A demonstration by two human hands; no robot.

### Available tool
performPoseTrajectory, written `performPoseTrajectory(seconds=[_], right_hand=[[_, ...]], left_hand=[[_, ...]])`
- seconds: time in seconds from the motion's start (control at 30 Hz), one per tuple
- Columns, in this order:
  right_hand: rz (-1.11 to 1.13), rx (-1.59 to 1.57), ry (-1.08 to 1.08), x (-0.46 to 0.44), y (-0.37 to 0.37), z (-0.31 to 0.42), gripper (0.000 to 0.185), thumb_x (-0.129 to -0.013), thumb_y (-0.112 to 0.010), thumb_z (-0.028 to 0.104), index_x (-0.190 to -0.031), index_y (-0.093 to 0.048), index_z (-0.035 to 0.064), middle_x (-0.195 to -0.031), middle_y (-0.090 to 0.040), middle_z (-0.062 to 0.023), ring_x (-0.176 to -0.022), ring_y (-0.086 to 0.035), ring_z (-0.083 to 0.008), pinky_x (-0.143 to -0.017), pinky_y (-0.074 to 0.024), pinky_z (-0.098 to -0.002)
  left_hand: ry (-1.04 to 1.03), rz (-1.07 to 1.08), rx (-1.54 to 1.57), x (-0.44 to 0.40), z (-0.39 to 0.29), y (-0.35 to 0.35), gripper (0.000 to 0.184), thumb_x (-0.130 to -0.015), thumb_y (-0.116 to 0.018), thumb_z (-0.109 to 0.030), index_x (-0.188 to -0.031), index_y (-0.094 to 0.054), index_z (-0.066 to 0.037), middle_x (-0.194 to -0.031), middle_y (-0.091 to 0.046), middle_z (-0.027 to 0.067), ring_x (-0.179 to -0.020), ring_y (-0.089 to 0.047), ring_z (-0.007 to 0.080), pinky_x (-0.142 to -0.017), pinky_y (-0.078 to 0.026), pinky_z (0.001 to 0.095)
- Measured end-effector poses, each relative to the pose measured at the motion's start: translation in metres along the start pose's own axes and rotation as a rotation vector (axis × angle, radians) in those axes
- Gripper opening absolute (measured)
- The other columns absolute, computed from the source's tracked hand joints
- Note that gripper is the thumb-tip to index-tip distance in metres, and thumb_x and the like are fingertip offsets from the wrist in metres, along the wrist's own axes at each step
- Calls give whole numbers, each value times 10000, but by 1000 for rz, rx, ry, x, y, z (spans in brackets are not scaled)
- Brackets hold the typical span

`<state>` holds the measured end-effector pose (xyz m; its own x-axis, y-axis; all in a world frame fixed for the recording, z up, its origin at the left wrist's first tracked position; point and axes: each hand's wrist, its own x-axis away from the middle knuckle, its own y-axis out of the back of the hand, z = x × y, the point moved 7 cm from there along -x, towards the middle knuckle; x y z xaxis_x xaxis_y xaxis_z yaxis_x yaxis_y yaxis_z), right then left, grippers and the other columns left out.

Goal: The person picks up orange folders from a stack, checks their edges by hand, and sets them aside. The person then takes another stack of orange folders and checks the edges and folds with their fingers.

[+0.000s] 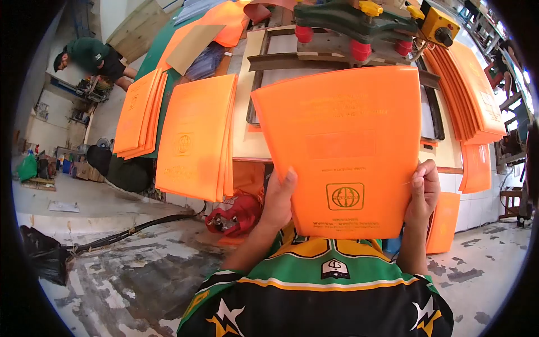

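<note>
In front of my chest I hold an orange plastic folder (342, 146) upright, its printed globe emblem and lettering facing me. My left hand (279, 197) grips the lower left edge with the thumb in front; its other fingers are hidden behind the sheet. At the right edge, my right hand (423, 191) is closed on the folder, fingers curled. Beyond it, a machine with a dark green frame (359, 25) and red knobs stands over a metal frame (269, 62) on the table, partly covered by the folder.
Stacks of orange folders lie left (196, 135), further left (139, 115) and right (469, 95). A yellow control box (439, 27) is at the upper right. Below the table are a red machine (236, 213) and black cables (135, 230). Another person (90, 59) bends over at the far left.
</note>
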<state>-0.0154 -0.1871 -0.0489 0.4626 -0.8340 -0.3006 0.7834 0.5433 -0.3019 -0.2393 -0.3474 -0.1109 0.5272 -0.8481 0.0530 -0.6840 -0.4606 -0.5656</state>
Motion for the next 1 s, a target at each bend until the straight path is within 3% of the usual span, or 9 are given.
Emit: performPoseTrajectory(seconds=[0.37,0.47,0.57,0.63,0.67,0.73,0.8,1.0], right_hand=[[13,82,66,-19,-21,14,230,-989,-625,221,-928,-460,73,-830,-459,24,-750,-418,-56,-703,-361,-202],[55,86,43,-21,-22,14,224,-986,-629,212,-937,-458,75,-901,-523,-5,-753,-418,-56,-713,-364,-197],[89,75,59,-26,-35,22,237,-991,-620,251,-948,-449,94,-978,-553,-29,-856,-502,-76,-777,-383,-192],[96,29,147,-31,-42,32,230,-996,-603,264,-946,-452,97,-1277,-577,-206,-1080,-610,-199,-869,-477,-255],[93,29,151,-33,-35,32,230,-996,-603,264,-946,-452,97,-1277,-577,-206,-1080,-610,-199,-869,-477,-255],[143,89,125,-35,-20,30,255,-1010,-567,305,-947,-455,85,-1389,-487,-322,-1226,-585,-372,-940,-541,-411],[111,121,145,-34,-13,33,240,-1018,-548,309,-959,-459,94,-1365,-511,-306,-1182,-615,-349,-910,-562,-399],[31,130,32,-27,5,22,165,-1040,-493,235,-980,-473,82,-1323,-558,-261,-1110,-649,-280,-862,-550,-340]], left_hand=[[-125,-35,-101,-11,-35,2,448,-1061,-451,-351,-1335,-488,1,-1258,-607,92,-1117,-605,163,-929,-508,316],[-149,-60,-119,-10,-41,2,461,-1046,-485,-362,-1332,-492,0,-1266,-606,90,-1116,-608,170,-930,-510,327],[-220,-97,-125,-10,-57,7,408,-1034,-528,-342,-1293,-519,-27,-1203,-612,49,-1050,-603,121,-874,-512,290],[-231,-246,-115,-7,-73,27,452,-1027,-535,-361,-1331,-504,-29,-1248,-606,78,-1098,-609,172,-907,-524,337],[-232,-242,-116,-8,-85,33,452,-1027,-535,-361,-1331,-504,-29,-1248,-606,78,-1098,-609,172,-907,-524,337],[-200,-259,19,-7,-115,51,527,-1019,-524,-410,-1376,-478,-26,-1308,-590,116,-1159,-601,240,-961,-521,406],[-135,-239,38,-2,-147,69,628,-1004,-495,-495,-1421,-445,-27,-1380,-554,133,-1228,-563,275,-1012,-490,457],[-145,-327,-156,-5,-243,151,622,-1008,-501,-475,-1404,-450,2,-1372,-563,139,-1208,-584,266,-994,-510,426]])
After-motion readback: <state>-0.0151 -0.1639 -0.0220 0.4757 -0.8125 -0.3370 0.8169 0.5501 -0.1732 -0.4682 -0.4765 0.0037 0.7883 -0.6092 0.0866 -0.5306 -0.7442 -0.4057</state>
